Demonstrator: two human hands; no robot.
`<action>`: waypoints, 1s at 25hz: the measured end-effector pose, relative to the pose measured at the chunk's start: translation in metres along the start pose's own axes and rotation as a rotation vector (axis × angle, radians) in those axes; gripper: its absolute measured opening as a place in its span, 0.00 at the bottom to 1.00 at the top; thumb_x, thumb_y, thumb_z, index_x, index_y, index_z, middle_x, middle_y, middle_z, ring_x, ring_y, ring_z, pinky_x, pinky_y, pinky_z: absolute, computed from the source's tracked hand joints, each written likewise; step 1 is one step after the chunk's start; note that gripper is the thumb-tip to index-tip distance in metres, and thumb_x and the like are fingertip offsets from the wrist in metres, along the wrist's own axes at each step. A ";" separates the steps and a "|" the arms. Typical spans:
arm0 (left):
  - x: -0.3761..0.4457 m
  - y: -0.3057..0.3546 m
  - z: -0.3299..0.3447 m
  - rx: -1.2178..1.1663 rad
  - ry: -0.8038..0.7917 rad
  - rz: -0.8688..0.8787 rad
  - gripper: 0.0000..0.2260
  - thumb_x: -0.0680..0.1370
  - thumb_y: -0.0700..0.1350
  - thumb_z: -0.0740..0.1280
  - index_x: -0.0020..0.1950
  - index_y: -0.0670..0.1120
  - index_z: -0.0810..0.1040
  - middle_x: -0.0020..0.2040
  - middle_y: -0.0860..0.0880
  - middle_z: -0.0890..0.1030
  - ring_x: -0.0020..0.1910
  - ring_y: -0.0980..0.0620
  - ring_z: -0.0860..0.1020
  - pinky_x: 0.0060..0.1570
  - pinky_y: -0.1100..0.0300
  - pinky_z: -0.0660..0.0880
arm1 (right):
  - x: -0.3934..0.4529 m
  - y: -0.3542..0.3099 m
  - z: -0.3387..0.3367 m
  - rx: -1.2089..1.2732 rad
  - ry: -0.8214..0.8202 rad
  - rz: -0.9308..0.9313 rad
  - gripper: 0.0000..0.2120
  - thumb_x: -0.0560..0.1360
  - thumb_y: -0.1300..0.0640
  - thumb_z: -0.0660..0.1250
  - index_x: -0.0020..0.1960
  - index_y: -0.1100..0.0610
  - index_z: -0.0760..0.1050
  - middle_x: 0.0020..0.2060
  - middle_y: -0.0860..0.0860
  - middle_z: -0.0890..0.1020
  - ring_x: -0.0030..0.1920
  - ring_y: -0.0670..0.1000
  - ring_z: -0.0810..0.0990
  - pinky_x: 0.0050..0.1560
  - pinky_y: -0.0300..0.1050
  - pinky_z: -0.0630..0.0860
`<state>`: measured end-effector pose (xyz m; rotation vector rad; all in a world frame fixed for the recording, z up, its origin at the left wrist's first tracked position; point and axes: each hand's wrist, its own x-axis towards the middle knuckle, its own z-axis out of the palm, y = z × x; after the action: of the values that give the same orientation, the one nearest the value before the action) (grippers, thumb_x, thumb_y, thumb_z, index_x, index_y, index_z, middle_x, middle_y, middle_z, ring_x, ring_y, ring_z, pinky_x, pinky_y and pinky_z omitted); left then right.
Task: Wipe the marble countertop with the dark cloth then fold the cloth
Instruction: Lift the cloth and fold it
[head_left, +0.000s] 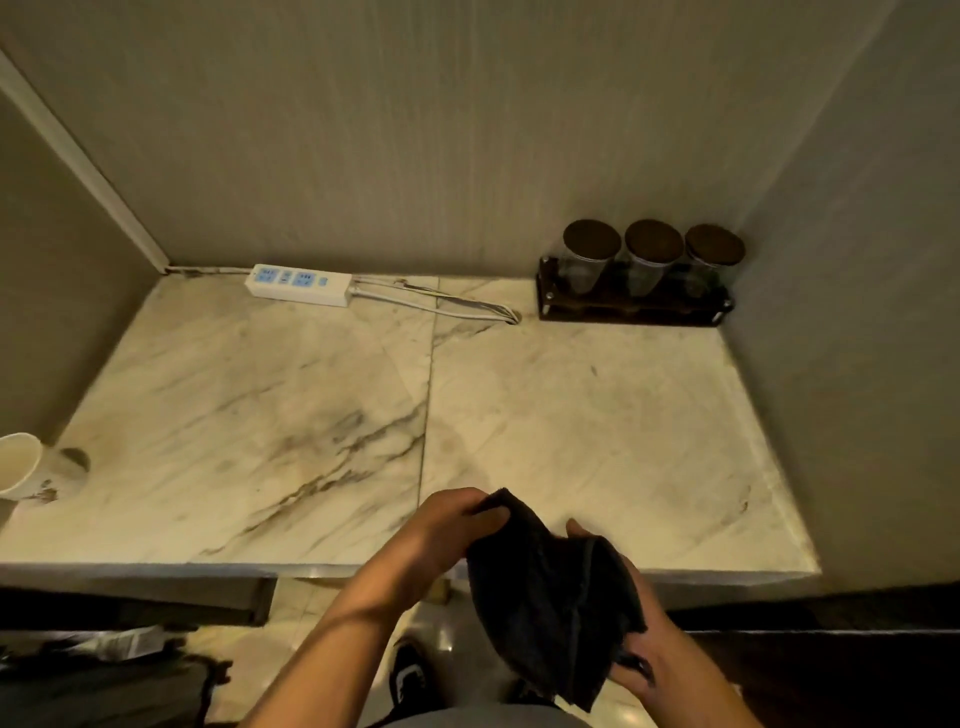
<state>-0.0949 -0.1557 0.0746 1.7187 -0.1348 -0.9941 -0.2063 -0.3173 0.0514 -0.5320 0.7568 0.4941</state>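
Observation:
The dark cloth (545, 603) hangs bunched and partly doubled over in the air, just in front of the front edge of the marble countertop (311, 415). My left hand (447, 525) pinches its upper corner between thumb and fingers. My right hand (649, 639) holds its lower right side, with the fingers mostly hidden behind the fabric. The cloth does not touch the marble.
A white power strip (298, 285) with its cable lies at the back. A dark rack with three lidded glass jars (649, 270) stands in the back right corner. A white cup (21, 467) sits at the far left edge. Walls close in both sides.

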 end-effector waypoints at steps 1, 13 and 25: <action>-0.003 -0.006 -0.009 -0.018 0.037 0.000 0.11 0.78 0.45 0.65 0.45 0.38 0.78 0.41 0.44 0.79 0.43 0.47 0.76 0.48 0.48 0.73 | 0.007 0.002 0.001 0.037 -0.035 0.015 0.26 0.70 0.44 0.70 0.57 0.64 0.80 0.52 0.65 0.82 0.53 0.64 0.81 0.54 0.58 0.77; -0.007 -0.072 -0.121 -0.563 0.471 -0.158 0.10 0.79 0.46 0.63 0.55 0.42 0.79 0.50 0.39 0.84 0.49 0.41 0.82 0.45 0.51 0.74 | 0.112 -0.030 0.095 -0.594 0.000 -0.069 0.19 0.71 0.70 0.66 0.60 0.59 0.74 0.54 0.60 0.83 0.54 0.60 0.82 0.50 0.59 0.80; 0.007 -0.088 -0.158 -0.368 0.479 -0.381 0.09 0.77 0.36 0.64 0.57 0.42 0.72 0.53 0.38 0.79 0.45 0.44 0.82 0.44 0.51 0.82 | 0.226 -0.051 0.169 -1.498 0.376 -0.550 0.20 0.68 0.69 0.67 0.57 0.53 0.78 0.55 0.49 0.82 0.56 0.51 0.78 0.56 0.38 0.71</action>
<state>-0.0179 -0.0075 0.0063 1.6148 0.6674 -0.7836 0.0509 -0.2019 -0.0004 -2.2062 0.4309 0.3695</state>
